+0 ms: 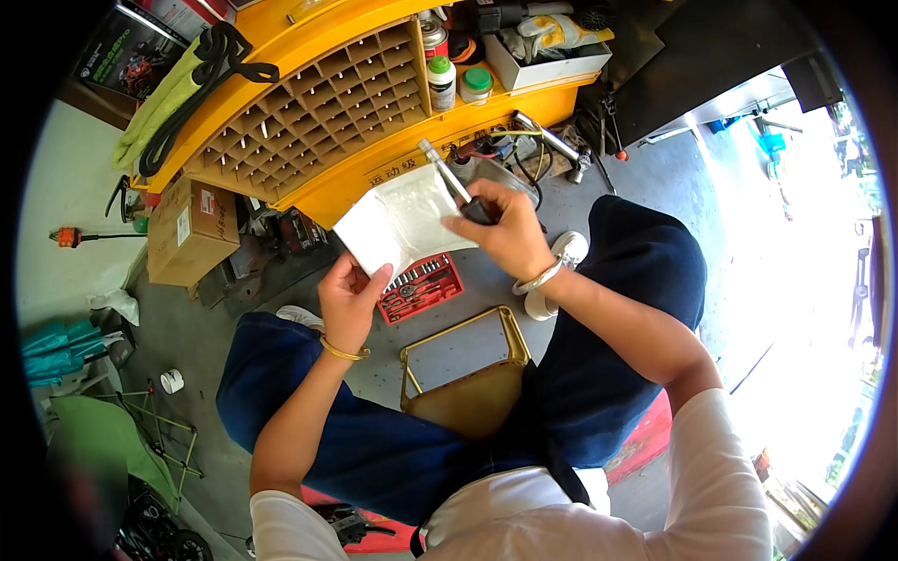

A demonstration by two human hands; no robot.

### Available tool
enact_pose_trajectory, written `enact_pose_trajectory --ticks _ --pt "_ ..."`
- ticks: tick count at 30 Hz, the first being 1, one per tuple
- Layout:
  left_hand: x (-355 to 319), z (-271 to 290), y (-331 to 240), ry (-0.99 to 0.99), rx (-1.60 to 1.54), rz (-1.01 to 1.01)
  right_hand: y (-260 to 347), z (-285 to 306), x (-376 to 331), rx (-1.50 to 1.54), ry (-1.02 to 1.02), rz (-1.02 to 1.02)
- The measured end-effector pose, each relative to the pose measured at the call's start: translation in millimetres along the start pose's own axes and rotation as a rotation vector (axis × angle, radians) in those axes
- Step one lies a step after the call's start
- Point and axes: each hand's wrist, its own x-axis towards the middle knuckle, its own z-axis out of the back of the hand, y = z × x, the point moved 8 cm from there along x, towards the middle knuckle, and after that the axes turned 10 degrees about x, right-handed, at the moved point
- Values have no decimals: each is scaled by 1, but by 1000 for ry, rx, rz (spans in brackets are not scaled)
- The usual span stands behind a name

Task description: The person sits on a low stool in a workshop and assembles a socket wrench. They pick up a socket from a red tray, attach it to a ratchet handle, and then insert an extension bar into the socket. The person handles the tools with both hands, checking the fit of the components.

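A white, folded card-like piece (388,220) with a glossy, wrinkled inner face is up in front of me. My left hand (351,292) pinches its lower left corner between thumb and fingers. Closed round the black handle of a screwdriver-like tool (451,176), my right hand (510,229) is at the card's right edge, its thumb against the card. The tool's metal shaft points up and away, past the card's upper edge, to a wider silvery end whose kind I cannot make out. Below the card lies a red socket set case (423,292), partly hidden.
A gold-framed stool (468,397) stands between my legs. Ahead, a yellow bench (351,178) carries a cardboard divider grid (318,112), bottles (441,82) and a white box (543,70) with gloves. A cardboard box (192,229) stands left; metal tools (561,145) lie ahead on the right.
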Motion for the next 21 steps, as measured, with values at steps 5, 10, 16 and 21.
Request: enact_pose_trajectory --ticks 5,10,16,21 --pt "5 -9 -5 -71 113 -129 14 -34 -21 117 166 28" --pt "10 -18 1 -44 27 -128 22 -43 -19 33 236 -30" --pt "18 -9 -4 -70 -22 -66 17 -29 -3 214 103 -86" --pt "22 26 -13 -245 3 -170 2 -4 11 410 -9 -299"
